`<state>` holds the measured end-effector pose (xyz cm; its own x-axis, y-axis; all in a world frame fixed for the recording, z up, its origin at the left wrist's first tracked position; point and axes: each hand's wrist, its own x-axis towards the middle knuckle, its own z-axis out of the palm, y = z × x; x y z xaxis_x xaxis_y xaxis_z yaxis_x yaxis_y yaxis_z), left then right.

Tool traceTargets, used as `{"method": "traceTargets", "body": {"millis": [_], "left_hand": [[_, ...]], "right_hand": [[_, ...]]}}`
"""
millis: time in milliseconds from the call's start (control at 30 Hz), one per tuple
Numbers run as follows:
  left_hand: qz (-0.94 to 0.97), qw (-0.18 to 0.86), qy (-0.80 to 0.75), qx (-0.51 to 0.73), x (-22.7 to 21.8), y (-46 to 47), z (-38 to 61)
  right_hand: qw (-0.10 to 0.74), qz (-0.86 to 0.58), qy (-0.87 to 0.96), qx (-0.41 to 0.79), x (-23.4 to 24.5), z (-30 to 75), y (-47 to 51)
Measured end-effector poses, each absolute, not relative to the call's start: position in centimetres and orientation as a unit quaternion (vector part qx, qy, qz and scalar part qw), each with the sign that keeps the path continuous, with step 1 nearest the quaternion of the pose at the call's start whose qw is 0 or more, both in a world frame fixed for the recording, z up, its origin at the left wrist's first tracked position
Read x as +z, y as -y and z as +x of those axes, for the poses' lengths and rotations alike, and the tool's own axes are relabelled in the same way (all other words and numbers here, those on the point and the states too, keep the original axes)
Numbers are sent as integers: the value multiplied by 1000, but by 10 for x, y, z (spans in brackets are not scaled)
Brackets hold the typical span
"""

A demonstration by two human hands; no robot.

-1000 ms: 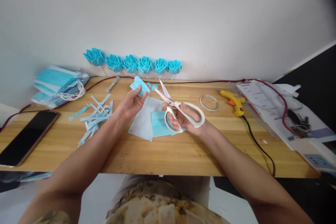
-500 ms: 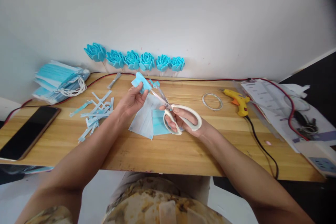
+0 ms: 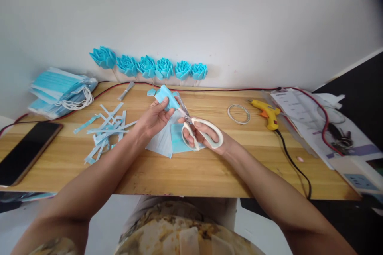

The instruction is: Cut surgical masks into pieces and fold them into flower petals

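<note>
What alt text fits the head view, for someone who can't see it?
A person's right hand holds white-handled scissors at the edge of folded blue fabric pinched in the left hand, above a wooden table. Six blue flowers line the wall behind; fabric strips and a smartphone lie left, a yellow glue gun right.

The scissors (image 3: 186, 118) are between the strips (image 3: 104, 131) and the glue gun (image 3: 271, 118), with flowers (image 3: 146, 66) behind.
</note>
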<state>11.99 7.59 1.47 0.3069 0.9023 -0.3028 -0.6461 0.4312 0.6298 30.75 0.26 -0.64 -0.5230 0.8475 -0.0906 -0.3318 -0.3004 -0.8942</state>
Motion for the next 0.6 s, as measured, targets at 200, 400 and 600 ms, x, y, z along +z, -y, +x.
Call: {"method": "traceTargets", "body": {"millis": [200, 400, 600], "left_hand": [[231, 781, -331, 476, 14, -70, 125], [212, 763, -361, 492, 15, -71, 127], [204, 771, -329, 506, 8, -74, 126]], "right_hand": [[411, -269, 444, 749, -7, 304, -2], [437, -264, 402, 760, -11, 301, -2], [445, -242, 376, 776, -9, 297, -2]]}}
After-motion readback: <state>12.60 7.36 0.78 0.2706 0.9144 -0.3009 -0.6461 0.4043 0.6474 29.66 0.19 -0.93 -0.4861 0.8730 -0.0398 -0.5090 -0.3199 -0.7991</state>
